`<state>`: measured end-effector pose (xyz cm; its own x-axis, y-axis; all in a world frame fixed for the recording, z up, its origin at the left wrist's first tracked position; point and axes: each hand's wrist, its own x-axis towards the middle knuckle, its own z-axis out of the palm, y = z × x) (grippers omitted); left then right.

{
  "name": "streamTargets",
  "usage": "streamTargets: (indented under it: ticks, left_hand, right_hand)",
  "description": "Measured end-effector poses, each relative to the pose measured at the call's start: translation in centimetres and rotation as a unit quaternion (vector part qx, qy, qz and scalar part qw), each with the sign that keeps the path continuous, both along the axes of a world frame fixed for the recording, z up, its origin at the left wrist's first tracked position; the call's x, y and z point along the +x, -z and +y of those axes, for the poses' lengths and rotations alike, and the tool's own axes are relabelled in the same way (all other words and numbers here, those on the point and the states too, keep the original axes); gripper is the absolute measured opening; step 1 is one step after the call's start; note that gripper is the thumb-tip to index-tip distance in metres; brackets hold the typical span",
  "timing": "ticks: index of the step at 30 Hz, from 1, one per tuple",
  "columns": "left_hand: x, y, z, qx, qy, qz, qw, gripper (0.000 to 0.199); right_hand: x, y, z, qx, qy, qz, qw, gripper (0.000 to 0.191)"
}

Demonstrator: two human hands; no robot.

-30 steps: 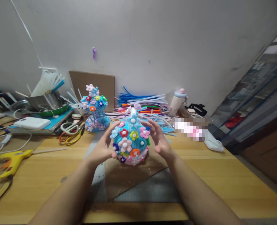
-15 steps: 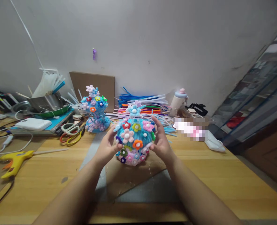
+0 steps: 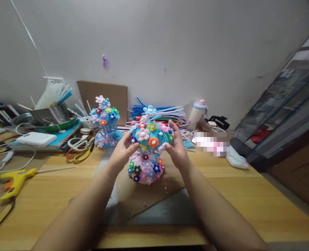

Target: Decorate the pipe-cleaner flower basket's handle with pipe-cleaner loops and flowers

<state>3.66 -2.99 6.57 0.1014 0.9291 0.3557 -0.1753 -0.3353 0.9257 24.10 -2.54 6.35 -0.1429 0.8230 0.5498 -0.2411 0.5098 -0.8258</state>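
Observation:
A blue dome (image 3: 147, 140) covered in colourful fuzzy flowers, with a light blue flower on top, is gripped between my two hands. My left hand (image 3: 124, 150) curves round its left side, thumb on the front rim. On the opposite side my right hand (image 3: 178, 150) holds it, index finger raised along the edge and thumb at the lower rim. Below the dome stands a pale pink base (image 3: 146, 172), ringed with flowers, on a brown cardboard sheet (image 3: 136, 198). Whether dome and base are joined between them I cannot tell.
A similar flowered piece (image 3: 106, 122) stands behind to the left, beside scissors (image 3: 78, 148). Fuzzy stems (image 3: 159, 113) are heaped by the wall. A yellow glue gun (image 3: 18, 181) lies at the left; a bottle (image 3: 197, 113) stands at the back right.
Both hands have raised and tipped the blue dome back, so more of the pink base and its flowers shows below.

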Motion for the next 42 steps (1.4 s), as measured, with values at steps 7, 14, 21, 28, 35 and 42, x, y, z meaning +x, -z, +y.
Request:
streamTargets:
  ticks: [7,14,21,28,35,42]
  left_hand:
    - [0.0,0.0,-0.4,0.016,0.022,-0.015,1.0,0.071]
    - [-0.1,0.5,-0.8,0.023,0.029,-0.02,0.999,0.077]
    - [0.0,1.0,-1.2,0.002,0.031,0.006,1.0,0.076]
    - [-1.1,0.9,-1.9,0.014,0.057,0.054,0.997,0.081]
    - [-2.9,0.4,-3.0,0.04,0.094,0.124,0.987,0.08]
    - [-5.5,-1.3,-2.5,0.014,0.073,0.101,0.992,0.089]
  right_hand:
    - [0.2,0.5,-0.4,-0.008,0.009,-0.018,1.0,0.097]
    - [0.2,0.8,-0.7,-0.007,-0.02,0.003,1.0,0.1]
    - [0.9,-0.2,0.1,0.045,0.008,-0.002,0.999,0.083]
    - [1.1,-1.3,0.5,0.036,0.124,0.005,0.992,0.041]
    - [1.0,1.3,4.5,-0.051,0.153,-0.065,0.985,0.02]
    - [0.3,2.0,5.8,-0.047,0.148,-0.1,0.983,0.02]
